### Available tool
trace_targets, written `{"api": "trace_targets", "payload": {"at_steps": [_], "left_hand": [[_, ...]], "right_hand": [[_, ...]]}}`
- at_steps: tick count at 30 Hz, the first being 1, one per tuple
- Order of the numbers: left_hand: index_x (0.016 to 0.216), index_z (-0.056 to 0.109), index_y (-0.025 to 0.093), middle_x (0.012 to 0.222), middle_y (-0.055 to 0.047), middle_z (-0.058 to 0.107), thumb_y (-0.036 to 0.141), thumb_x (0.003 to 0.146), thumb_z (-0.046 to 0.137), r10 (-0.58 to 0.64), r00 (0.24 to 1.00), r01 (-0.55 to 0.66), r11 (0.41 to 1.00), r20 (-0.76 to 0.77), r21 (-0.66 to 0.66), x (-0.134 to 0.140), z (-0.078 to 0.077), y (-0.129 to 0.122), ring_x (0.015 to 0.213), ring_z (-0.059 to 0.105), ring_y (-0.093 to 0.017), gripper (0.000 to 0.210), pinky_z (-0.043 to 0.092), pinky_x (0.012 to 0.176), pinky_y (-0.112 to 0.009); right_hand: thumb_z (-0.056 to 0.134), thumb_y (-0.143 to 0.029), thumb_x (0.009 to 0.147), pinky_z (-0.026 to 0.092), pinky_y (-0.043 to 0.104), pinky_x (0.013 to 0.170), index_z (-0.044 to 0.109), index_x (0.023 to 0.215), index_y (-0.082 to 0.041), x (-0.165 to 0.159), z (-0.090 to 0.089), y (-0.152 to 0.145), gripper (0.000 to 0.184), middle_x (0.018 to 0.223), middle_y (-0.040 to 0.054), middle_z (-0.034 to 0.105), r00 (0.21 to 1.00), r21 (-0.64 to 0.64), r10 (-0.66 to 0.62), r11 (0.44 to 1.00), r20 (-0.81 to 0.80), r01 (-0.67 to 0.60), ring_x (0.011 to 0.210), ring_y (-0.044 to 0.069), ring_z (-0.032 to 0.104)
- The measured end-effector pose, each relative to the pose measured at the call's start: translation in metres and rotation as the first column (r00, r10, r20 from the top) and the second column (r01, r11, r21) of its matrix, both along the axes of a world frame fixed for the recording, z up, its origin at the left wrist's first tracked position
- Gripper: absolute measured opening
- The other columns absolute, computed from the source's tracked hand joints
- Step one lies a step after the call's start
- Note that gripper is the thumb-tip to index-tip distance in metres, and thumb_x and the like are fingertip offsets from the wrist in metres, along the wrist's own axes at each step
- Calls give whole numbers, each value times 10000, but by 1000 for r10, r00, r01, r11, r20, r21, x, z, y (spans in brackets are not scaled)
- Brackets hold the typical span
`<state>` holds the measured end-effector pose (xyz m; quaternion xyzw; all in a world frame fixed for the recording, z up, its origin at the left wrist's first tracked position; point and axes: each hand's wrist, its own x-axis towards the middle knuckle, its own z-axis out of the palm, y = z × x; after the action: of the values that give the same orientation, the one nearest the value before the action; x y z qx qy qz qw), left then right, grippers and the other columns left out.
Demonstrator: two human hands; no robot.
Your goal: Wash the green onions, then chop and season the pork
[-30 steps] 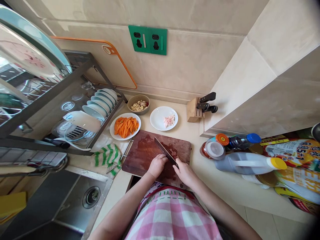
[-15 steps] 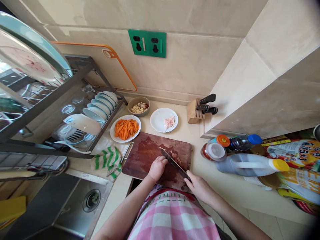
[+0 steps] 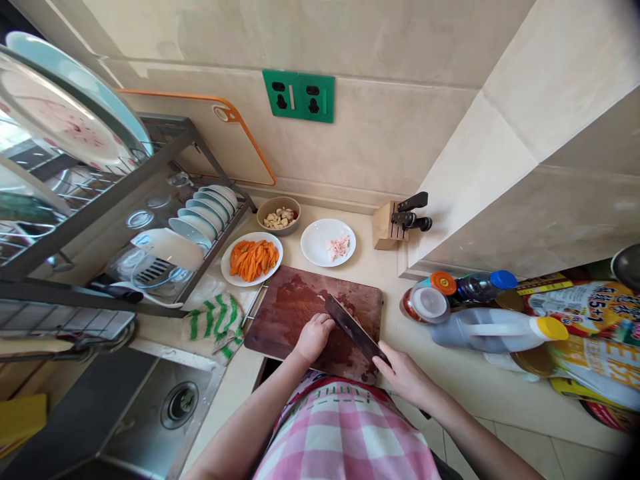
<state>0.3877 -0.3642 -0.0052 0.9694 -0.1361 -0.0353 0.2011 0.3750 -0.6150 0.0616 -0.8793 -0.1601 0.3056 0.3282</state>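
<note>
Now the right hand (image 3: 406, 375) has its fingers wrapped round the handle of the kitchen knife (image 3: 352, 327), blade slanting over the chopping board (image 3: 287, 303); just left of that blade, the left hand (image 3: 314, 338) curls its fingers, their grip hidden.

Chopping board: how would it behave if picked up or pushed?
Likely stiff: the chopping board looks like one flat, solid slab. Probably hard to tip, since it lies broad and low on the counter. Its top may be slippery, given the wet-looking dark patches; the metal handle might offer surer grip.
</note>
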Motion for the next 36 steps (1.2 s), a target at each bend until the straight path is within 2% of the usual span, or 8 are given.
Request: {"api": "trace_targets", "payload": {"at_steps": [3, 9, 11, 20, 22, 26, 31, 36], "left_hand": [[846, 625, 190, 899, -33, 603, 149, 862, 453, -6, 1000, 7, 1000, -15, 18, 1, 1, 0, 857, 521, -161, 178, 439, 801, -274], [850, 629, 177, 895, -36, 608, 133, 855, 456, -15, 1000, 15, 1000, -15, -5, 3, 1, 0, 868, 524, -159, 178, 430, 838, -277], [848, 633, 178, 886, -38, 605, 139, 859, 449, -1, 1000, 1, 1000, -17, -12, 3, 2, 0, 856, 523, -158, 188, 433, 825, -277], [864, 658, 191, 886, -61, 601, 197, 881, 414, 87, 996, -87, 995, 7, 47, 4, 7, 6, 855, 521, -184, 245, 433, 804, -306], [919, 663, 205, 914, -62, 614, 204, 883, 406, 100, 995, -100, 995, -1, 16, 7, 11, 13, 867, 533, -182, 259, 431, 824, -310], [1092, 604, 225, 997, -51, 636, 197, 888, 382, 61, 995, -67, 994, -77, -83, 14, 22, 30, 904, 568, -169, 302, 442, 844, -295], [1074, 626, 224, 976, -52, 635, 163, 858, 409, 5, 992, -14, 998, -127, -69, 21, 27, 42, 914, 577, -168, 312, 452, 841, -279], [1082, 635, 240, 970, -46, 622, 145, 831, 445, 33, 988, -46, 995, -148, -86, 21, 25, 48, 897, 574, -157, 329, 460, 837, -268]], "right_hand": [[355, -357, 885, 389, 233, 638, 537, 964, -221, -1, -3, 6, 241, 825, 32, 666, 1000, 40, 9, 999, -23, -8, 740, 165, 605], [367, -325, 873, 411, 262, 673, 509, 991, -182, 30, -23, 65, 233, 864, 81, 662, 997, 33, -36, 999, 66, 34, 784, 192, 616], [368, -322, 872, 419, 268, 690, 501, 1022, -180, 34, -26, 72, 246, 876, 84, 664, 996, 39, -38, 999, 76, 35, 799, 194, 620], [376, -438, 850, 436, 334, 837, 510, 1149, -152, -21, -30, -22, 435, 1120, 138, 620, 991, 4, -101, 995, -91, 102, 1040, 246, 574], [370, -469, 846, 440, 338, 818, 520, 1132, -157, -25, -26, -32, 449, 1092, 132, 633, 989, -9, -110, 994, -99, 110, 1014, 252, 585], [322, -474, 862, 447, 306, 704, 545, 1017, -187, -23, -12, -29, 395, 893, 85, 672, 990, 4, -135, 991, -46, 136, 823, 225, 626], [332, -421, 860, 413, 273, 633, 540, 878, -216, -17, 5, -12, 294, 769, 42, 655, 999, -15, -39, 999, -10, 39, 728, 202, 615], [322, -435, 860, 414, 278, 655, 531, 897, -216, -15, 0, -1, 304, 815, 46, 655, 997, -8, -82, 997, -13, 82, 773, 210, 618]]}}
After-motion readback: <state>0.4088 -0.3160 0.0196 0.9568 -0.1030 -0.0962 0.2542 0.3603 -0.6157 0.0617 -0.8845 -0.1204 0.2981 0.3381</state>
